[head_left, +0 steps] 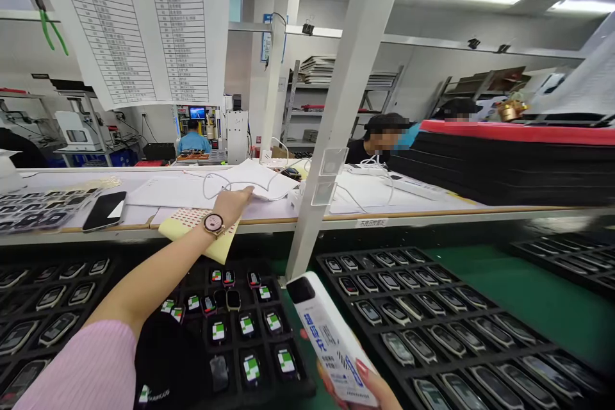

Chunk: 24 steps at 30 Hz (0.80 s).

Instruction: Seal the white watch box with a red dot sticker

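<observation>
My left hand [233,204], with a watch [213,223] on the wrist, reaches onto the raised shelf. Its fingers are drawn together at the loose white papers [262,176], beside a thin white cable [207,184]; what they pinch is hidden. Below that wrist, a yellow sheet of red stickers [189,221] hangs over the shelf edge. Low in front of me, my right hand [369,387] is closed around a white power bank [331,339] with a dark top panel and blue lettering, held tilted. Under my arms lies a black tray of smartwatches [247,327], several with lit green-and-white screens.
More watch trays stand at right [413,307] and left [48,307] on the green surface. A phone [104,211] lies on the shelf. A slanted white post [343,90] rises between my hands. Stacked black trays [509,163] fill the right shelf. Co-workers [382,138] sit beyond.
</observation>
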Motion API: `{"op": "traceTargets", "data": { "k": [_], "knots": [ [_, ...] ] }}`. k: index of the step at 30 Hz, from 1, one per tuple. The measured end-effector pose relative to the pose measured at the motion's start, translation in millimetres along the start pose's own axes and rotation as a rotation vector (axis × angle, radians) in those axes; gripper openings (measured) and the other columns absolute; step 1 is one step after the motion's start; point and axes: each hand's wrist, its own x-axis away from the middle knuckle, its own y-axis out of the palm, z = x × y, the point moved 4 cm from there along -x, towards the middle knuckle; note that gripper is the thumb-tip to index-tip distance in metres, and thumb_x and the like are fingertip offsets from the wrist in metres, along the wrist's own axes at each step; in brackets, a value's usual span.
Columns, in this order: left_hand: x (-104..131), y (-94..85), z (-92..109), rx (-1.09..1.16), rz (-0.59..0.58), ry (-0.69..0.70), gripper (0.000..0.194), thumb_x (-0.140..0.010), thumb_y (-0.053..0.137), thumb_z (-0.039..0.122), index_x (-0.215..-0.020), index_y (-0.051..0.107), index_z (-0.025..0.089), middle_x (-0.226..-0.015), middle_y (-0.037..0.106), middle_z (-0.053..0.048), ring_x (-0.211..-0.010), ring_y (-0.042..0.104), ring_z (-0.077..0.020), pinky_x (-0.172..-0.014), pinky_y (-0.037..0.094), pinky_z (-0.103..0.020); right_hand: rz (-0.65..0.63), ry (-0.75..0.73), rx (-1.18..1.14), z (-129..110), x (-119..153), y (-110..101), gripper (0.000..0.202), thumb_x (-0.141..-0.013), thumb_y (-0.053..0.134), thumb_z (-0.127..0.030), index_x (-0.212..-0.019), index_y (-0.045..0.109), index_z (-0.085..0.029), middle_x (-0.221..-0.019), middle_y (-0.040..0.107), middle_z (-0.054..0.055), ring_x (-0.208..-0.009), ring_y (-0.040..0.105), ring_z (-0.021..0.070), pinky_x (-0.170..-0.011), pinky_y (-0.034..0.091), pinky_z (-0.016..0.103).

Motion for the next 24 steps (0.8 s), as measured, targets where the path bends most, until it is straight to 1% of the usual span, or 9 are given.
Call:
{"op": "traceTargets", "data": {
  "k": [3,5,7,9,11,14,16,18,24],
  "knots": [
    [5,-10.0,-11,0.145,0.101,-0.057,0.043,-0.101,0.014,0.023,-0.134,0.04,0.016,-0.093,0.07,-0.008,-0.076,0.069,-0.015,-0.069,0.053,-0.027,-0.018,-0.145,0.272,-24,-22,3,0.079,-0.087,0.059,-0.062,-0.15,0.033,-0.023,-0.124,0.055,0.014,-0.063,0.048,0.0142,-0.049,0.034,0.024],
    [6,-12.0,-14,0.206,0.149,-0.055,0.044,-0.101,0.009,0.022,-0.138,0.031,0.015,-0.119,0.063,-0.013,-0.096,0.069,-0.0141,-0.077,0.055,-0.026,-0.01,-0.216,0.508,-44,-40,10,0.076,-0.091,0.057,-0.06,-0.153,0.028,-0.026,-0.126,0.055,0.011,-0.067,0.049,0.0145,-0.053,0.038,0.025],
    [5,-8.4,-12,0.209,0.148,-0.014,0.043,-0.102,0.023,0.028,-0.141,0.025,0.013,-0.141,0.048,-0.018,-0.127,0.053,-0.0183,-0.098,0.05,-0.031,-0.001,-0.285,0.744,-64,-60,22,0.071,-0.093,0.053,-0.057,-0.152,0.031,-0.026,-0.127,0.055,0.009,-0.084,0.057,0.02,-0.067,0.046,0.028],
    [1,1.0,-7,0.172,0.072,0.047,0.054,-0.097,0.046,0.033,-0.143,0.028,0.011,-0.149,0.039,-0.017,-0.142,0.035,-0.0215,-0.113,0.039,-0.034,-0.013,-0.352,0.973,-82,-78,39,0.069,-0.093,0.048,-0.056,-0.152,0.032,-0.025,-0.131,0.053,0.008,-0.104,0.056,0.026,-0.085,0.047,0.034],
    [-4,12.4,-1,0.111,-0.049,0.083,0.053,-0.091,0.058,0.031,-0.138,0.042,0.012,-0.142,0.05,-0.014,-0.139,0.038,-0.0231,-0.116,0.035,-0.036,-0.004,-0.368,1.204,-95,-94,59,0.068,-0.092,0.045,-0.052,-0.153,0.031,-0.025,-0.128,0.054,0.01,-0.108,0.055,0.0289,-0.09,0.045,0.039],
    [-12,22.7,5,-0.014,-0.203,0.053,0.03,-0.091,0.057,0.027,-0.116,0.061,0.012,-0.112,0.067,-0.011,-0.116,0.059,-0.0233,-0.105,0.045,-0.044,0.047,-0.322,1.519,-106,-113,87,0.067,-0.092,0.045,-0.045,-0.155,0.026,-0.027,-0.119,0.056,0.012,-0.103,0.058,0.031,-0.087,0.045,0.041],
    [-18,22.2,10,-0.1,-0.267,0.028,0.024,-0.093,0.055,0.027,-0.106,0.064,0.009,-0.104,0.068,-0.011,-0.105,0.063,-0.022,-0.096,0.051,-0.045,0.066,-0.304,1.686,-109,-123,102,0.066,-0.095,0.047,-0.042,-0.155,0.024,-0.027,-0.116,0.056,0.012,-0.103,0.059,0.0326,-0.086,0.045,0.041],
    [-22,17.5,15,-0.168,-0.303,0.043,0.022,-0.093,0.055,0.025,-0.105,0.064,0.009,-0.109,0.066,-0.011,-0.106,0.062,-0.0211,-0.094,0.052,-0.043,0.084,-0.282,1.8,-112,-133,113,0.064,-0.096,0.048,-0.042,-0.154,0.026,-0.026,-0.113,0.057,0.013,-0.101,0.06,0.0336,-0.083,0.046,0.04],
    [-19,6.0,12,-0.269,-0.39,0.158,0.023,-0.091,0.06,0.027,-0.103,0.064,0.008,-0.107,0.066,-0.011,-0.104,0.062,-0.0202,-0.094,0.052,-0.041,0.148,-0.258,1.912,-120,-155,124,0.062,-0.097,0.045,-0.042,-0.154,0.026,-0.027,-0.109,0.058,0.013,-0.095,0.061,0.0337,-0.078,0.045,0.038]
  ]
}}
